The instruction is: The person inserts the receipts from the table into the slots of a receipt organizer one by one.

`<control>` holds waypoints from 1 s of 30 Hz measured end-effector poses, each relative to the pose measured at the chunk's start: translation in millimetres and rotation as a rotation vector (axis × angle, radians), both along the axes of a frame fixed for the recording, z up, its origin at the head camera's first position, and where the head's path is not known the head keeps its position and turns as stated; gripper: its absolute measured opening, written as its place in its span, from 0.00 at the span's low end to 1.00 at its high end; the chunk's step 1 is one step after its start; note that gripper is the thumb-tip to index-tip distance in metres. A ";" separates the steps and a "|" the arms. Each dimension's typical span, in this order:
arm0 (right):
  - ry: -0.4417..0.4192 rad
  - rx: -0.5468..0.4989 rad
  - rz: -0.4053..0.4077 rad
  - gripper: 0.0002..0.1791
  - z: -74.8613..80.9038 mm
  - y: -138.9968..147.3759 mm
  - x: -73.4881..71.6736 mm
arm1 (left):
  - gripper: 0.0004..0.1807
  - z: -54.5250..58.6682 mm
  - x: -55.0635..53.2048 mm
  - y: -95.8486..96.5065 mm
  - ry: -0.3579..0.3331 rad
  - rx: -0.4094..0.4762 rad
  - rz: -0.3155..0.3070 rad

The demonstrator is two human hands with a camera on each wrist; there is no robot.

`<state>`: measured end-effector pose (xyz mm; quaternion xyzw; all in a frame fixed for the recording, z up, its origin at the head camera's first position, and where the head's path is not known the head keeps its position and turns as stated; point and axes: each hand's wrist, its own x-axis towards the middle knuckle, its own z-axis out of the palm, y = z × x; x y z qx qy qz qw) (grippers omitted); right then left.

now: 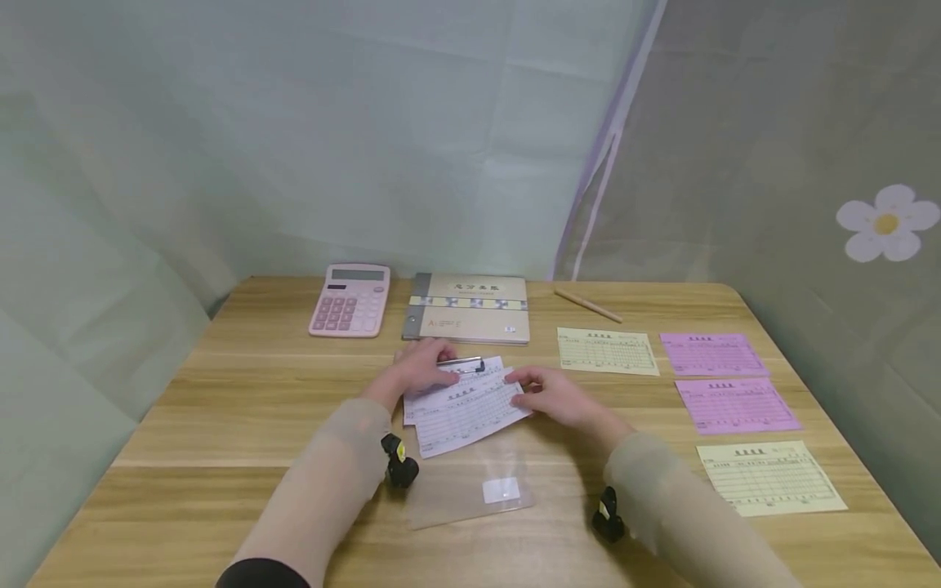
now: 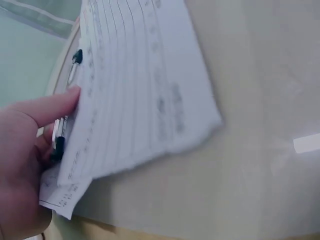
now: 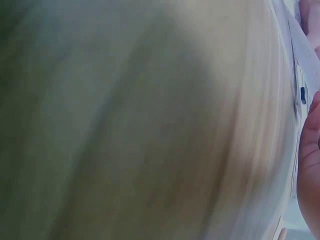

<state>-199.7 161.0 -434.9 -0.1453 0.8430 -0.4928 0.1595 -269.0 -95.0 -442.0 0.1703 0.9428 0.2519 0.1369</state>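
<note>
A clear clipboard [image 1: 470, 498] with a metal clip [image 1: 463, 363] at its far end lies on the table. My left hand [image 1: 421, 367] grips it at the clip, thumb on top; in the left wrist view the thumb tip also meets the paper's edge. One white printed form [image 1: 426, 402] lies beneath another, tilted white form [image 1: 474, 416] on the board. My right hand [image 1: 547, 396] pinches the upper form at its right edge. In the right wrist view, only part of that hand [image 3: 311, 165] shows at the border, its fingertips cut off.
Behind the clipboard lie a pink calculator [image 1: 350, 300], a ledger book [image 1: 470, 327] and a tan pen [image 1: 588, 305]. To the right are yellow forms [image 1: 608, 351] [image 1: 772, 478] and purple forms [image 1: 713, 354] [image 1: 738, 406]. A pale curtain [image 1: 367, 147] hangs at the table's back edge.
</note>
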 end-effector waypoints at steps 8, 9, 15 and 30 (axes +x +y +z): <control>-0.048 -0.031 -0.002 0.21 -5.6 -5.9 -2.3 | 0.20 19.0 -1.6 4.6 -0.044 -0.063 -0.034; -0.051 -0.031 -0.003 0.21 -6.5 -6.2 -2.5 | 0.19 18.9 -1.5 4.5 -0.043 -0.062 -0.033; -0.059 -0.038 -0.004 0.21 -9.4 -8.5 -3.5 | 0.19 7.7 -1.5 1.5 -0.027 0.014 0.003; -0.080 -0.065 -0.069 0.20 -15.2 -20.4 -3.8 | 0.20 -5.9 6.0 3.8 0.026 0.073 0.131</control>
